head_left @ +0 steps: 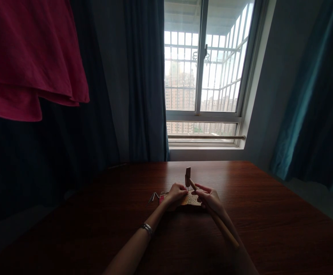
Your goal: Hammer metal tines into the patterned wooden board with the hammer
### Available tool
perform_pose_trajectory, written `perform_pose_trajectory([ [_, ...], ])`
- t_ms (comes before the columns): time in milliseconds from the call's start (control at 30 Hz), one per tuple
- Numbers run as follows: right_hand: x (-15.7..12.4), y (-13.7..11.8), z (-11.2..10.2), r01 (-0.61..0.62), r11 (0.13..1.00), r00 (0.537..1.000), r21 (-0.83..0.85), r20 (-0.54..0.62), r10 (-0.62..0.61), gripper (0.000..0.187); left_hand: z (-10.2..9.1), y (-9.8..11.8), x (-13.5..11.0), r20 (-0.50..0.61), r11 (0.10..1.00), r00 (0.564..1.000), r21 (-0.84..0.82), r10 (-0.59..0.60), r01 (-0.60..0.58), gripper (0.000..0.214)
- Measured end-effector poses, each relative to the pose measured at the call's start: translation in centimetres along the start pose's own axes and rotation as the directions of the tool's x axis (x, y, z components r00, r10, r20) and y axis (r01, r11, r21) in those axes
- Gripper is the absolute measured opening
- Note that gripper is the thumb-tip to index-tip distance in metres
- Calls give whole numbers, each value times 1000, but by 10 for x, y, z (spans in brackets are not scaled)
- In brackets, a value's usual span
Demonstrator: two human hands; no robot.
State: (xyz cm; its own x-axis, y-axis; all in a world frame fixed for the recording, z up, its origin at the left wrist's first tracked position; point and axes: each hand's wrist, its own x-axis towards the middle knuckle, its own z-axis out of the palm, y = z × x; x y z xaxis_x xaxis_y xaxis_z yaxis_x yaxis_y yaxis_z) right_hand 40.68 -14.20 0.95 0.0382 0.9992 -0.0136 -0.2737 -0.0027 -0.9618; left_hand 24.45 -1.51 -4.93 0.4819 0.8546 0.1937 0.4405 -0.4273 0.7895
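My right hand (pixel 210 196) is closed around the handle of a hammer (pixel 225 229). The hammer's head stands up just above the fingers of my left hand (pixel 177 192). Those fingers are pinched on a thin upright metal piece (pixel 187 188), perhaps a nail, right under the hammer head; its exact kind is too small to tell. Beneath both hands lies a yellowish board (pixel 193 199) dotted with dark spots or holes, with a red patch at its left end. Part of the board is hidden by my left hand.
Several thin metal pieces (pixel 154 197) lie left of the board on the brown wooden table (pixel 269 221). Behind the table is a barred window (pixel 203 76) between dark curtains (pixel 146 84). A red cloth (pixel 34 57) hangs at the upper left.
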Motion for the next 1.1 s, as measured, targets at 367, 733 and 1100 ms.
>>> perform_pose_trajectory([
  [367,1,0,-1,14,1000,1000,19,-25,-13,61,1,0,0,-10,1000,1000,15,-8,8,27],
  [733,4,2,-4,14,998,999,56,-36,-12,65,1,-1,-1,-18,1000,1000,2,-6,6,28],
  [1100,6,4,-5,14,998,999,53,-40,-12,63,5,-2,0,-23,1000,1000,-25,-4,3,30],
])
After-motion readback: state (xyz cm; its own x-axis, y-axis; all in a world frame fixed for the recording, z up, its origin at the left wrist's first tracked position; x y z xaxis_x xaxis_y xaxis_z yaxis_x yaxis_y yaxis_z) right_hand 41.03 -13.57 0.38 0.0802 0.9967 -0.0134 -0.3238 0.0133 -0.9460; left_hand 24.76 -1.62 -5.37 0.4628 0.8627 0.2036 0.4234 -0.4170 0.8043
